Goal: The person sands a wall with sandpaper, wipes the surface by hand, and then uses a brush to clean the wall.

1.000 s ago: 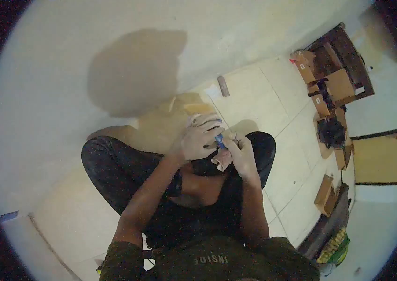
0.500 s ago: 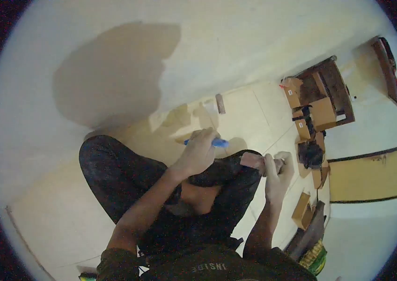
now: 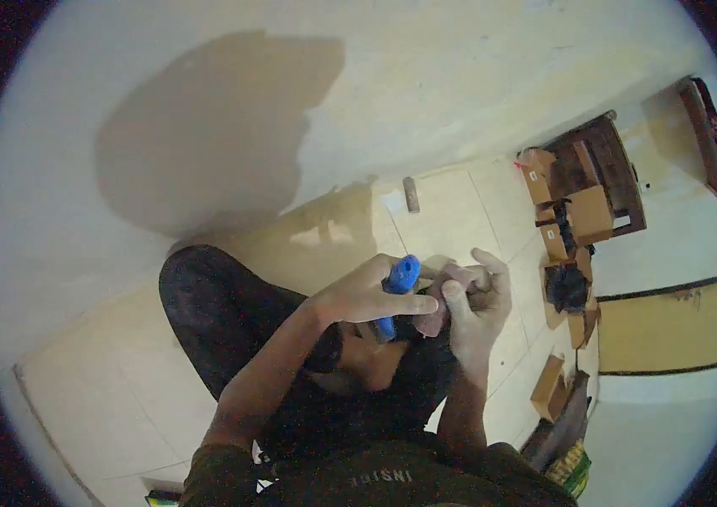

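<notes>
My left hand (image 3: 365, 291) is closed around a blue tool (image 3: 406, 272) with a hole near its upper end; a lower blue part sticks out under the hand. I cannot make out the tool's exact kind. My left thumb reaches across toward a flat pinkish-brown piece (image 3: 432, 318), which looks like a folded strip. Pinched between thumb and fingers, that piece is held by my right hand (image 3: 478, 311), whose upper finger points outward. Both hands are close together above my crossed legs (image 3: 227, 308).
By the wall, a brown-grey bar (image 3: 411, 194) lies on the tiled floor (image 3: 460, 203). Cardboard boxes (image 3: 591, 213) and a black bundle (image 3: 566, 287) stand to the right. A small open box (image 3: 549, 384) and a green-yellow bag (image 3: 574, 465) are nearer me.
My hands have come together from apart. The blue tool now stands more upright in my left hand, and the pinkish-brown piece has moved left and tilted downward.
</notes>
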A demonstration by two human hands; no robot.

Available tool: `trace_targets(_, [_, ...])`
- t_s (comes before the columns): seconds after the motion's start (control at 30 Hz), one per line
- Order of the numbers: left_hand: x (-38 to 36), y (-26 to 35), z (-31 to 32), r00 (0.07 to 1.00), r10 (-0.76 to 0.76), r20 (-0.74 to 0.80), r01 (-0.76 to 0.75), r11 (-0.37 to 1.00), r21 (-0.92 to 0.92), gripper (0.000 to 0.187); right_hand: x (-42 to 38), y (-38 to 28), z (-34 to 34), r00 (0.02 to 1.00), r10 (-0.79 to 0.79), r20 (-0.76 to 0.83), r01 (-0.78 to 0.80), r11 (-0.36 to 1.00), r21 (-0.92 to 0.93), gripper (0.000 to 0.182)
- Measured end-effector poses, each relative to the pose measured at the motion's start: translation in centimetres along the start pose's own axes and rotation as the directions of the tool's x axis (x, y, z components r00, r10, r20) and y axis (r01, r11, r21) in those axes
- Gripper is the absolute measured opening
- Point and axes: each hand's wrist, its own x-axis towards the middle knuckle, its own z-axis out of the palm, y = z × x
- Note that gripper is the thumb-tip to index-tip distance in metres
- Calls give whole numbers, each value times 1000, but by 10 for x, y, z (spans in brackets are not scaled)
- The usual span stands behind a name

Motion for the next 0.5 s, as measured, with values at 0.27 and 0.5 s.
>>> trace_targets(0.27, [13,-28,5,988,74,-135,-85,993,-76,30,2,8,6,992,16,126,-14,1000,-22,32])
trace_targets(0.5, [10,-23,2,976,117,-183,-96,988,119,28,-2,9,-8,986,22,166,-16,999,-38,20])
